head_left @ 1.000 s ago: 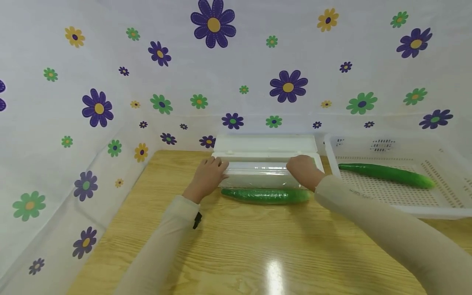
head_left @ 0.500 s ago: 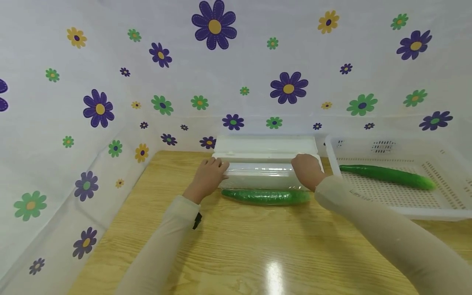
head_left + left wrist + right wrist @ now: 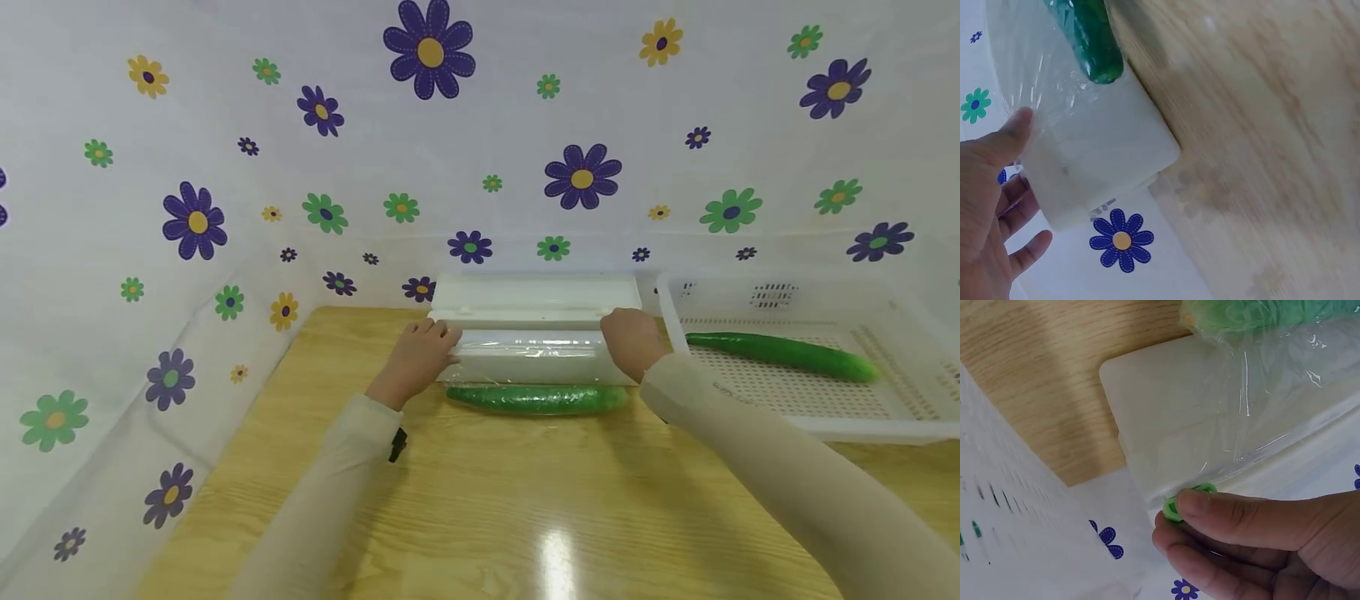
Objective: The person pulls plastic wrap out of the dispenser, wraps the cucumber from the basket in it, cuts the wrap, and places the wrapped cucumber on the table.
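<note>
A white cling film dispenser (image 3: 525,367) stands with its lid raised, with clear film drawn forward from it over a green cucumber (image 3: 536,400) in front. At its left end my left hand (image 3: 420,357) holds the edge. The left wrist view shows the thumb (image 3: 1019,125) against the stretched film, with the other fingers behind the box. My right hand (image 3: 632,340) is at the right end. In the right wrist view, thumb and forefinger pinch a small green slide cutter (image 3: 1171,510) on the dispenser's edge. The film lies wrinkled over the cucumber's end (image 3: 1241,315).
To the right, a white plastic basket (image 3: 757,427) with a perforated bottom holds another cucumber (image 3: 783,354). A white sheet (image 3: 495,108) printed with flowers rises behind and to the left of the wooden table (image 3: 480,500).
My right hand has slid rightward along the dispenser to its right end. The left hand keeps its place at the left end, and the cucumbers stay where they were.
</note>
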`<state>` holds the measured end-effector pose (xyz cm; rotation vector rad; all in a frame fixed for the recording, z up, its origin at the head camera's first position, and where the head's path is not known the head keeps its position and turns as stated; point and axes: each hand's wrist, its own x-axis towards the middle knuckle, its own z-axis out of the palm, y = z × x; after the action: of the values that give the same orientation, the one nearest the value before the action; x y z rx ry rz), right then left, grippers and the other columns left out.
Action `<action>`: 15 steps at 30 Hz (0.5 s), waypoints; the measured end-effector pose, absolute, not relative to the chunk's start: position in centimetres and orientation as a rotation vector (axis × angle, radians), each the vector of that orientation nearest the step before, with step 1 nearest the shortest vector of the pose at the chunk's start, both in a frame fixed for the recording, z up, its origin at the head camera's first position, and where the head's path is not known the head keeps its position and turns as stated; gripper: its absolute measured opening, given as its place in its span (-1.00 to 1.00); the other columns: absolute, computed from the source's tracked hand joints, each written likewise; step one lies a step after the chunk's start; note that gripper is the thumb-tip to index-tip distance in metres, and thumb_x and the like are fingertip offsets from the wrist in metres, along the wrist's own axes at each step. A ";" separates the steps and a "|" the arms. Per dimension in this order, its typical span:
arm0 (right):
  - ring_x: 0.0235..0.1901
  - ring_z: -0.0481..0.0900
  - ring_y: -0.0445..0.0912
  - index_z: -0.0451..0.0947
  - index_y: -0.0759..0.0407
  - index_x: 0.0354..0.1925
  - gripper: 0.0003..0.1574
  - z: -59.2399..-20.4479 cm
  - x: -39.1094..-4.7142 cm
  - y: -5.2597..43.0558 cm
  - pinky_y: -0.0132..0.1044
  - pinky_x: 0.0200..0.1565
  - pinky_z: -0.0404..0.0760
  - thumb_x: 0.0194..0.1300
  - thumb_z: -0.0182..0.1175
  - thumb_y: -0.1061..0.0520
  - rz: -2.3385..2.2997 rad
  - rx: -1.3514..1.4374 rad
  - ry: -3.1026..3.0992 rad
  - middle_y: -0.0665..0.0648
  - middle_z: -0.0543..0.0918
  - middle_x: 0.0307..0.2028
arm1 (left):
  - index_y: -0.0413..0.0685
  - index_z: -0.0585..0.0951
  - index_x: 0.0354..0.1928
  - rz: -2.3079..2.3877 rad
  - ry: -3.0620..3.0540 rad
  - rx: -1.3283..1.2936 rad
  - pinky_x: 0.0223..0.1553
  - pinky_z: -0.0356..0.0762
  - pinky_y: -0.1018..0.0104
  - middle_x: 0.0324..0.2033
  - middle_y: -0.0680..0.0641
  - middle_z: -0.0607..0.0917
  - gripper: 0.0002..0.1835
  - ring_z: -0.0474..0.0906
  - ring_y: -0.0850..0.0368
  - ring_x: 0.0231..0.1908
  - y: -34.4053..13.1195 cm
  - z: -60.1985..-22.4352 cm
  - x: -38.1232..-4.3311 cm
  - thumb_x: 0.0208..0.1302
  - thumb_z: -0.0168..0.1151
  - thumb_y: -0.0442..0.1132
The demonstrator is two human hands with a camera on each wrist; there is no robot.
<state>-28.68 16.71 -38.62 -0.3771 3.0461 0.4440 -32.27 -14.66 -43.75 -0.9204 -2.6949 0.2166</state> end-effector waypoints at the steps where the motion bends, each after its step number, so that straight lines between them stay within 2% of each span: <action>1: -0.78 0.25 -0.24 0.63 0.38 -0.33 -0.82 -38.5 -28.8 16.7 -0.49 -0.79 0.25 0.29 0.08 0.34 0.429 -0.359 3.036 0.15 0.56 -0.69 | -0.07 0.47 -0.07 0.193 -2.697 -0.926 -0.05 0.54 0.05 -0.17 -0.11 0.60 -0.66 0.52 -0.04 -0.14 -14.7 -43.7 -32.3 0.25 0.18 -0.01; 4: -0.79 0.07 -0.26 0.63 0.38 -0.27 -0.75 -38.2 -28.8 16.5 -0.50 -0.79 0.06 0.33 0.01 0.32 0.352 -0.271 2.987 0.07 0.40 -0.76 | -0.07 0.48 -0.13 0.089 -2.728 -0.909 -0.08 0.54 0.06 -0.19 -0.10 0.61 -0.69 0.51 -0.02 -0.17 -14.9 -43.9 -32.4 0.25 0.19 -0.01; 9: -0.73 0.12 -0.23 0.58 0.35 -0.30 -0.78 -37.2 -28.6 16.1 -0.48 -0.72 0.04 0.33 -0.01 0.34 0.236 -0.235 2.978 0.05 0.36 -0.70 | -0.07 0.49 -0.20 -0.137 -2.794 -0.856 -0.15 0.51 0.11 -0.25 -0.05 0.60 -0.71 0.48 0.02 -0.22 -15.3 -44.2 -32.8 0.22 0.24 -0.02; 15: -0.59 0.47 -0.07 0.51 0.34 -0.41 -0.90 -37.9 -26.0 15.4 -0.31 -0.60 0.50 0.19 0.10 0.45 0.037 -0.530 3.157 0.18 0.56 -0.56 | -0.15 0.48 -0.04 -0.450 -2.813 -0.822 -0.15 0.53 0.14 -0.16 -0.12 0.52 -0.57 0.48 0.02 -0.25 -15.4 -44.2 -32.5 0.14 0.33 -0.06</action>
<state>-26.02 15.36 -37.89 -0.5299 3.1568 0.0371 -32.55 -15.43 -44.18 -0.8218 -2.8127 -0.4502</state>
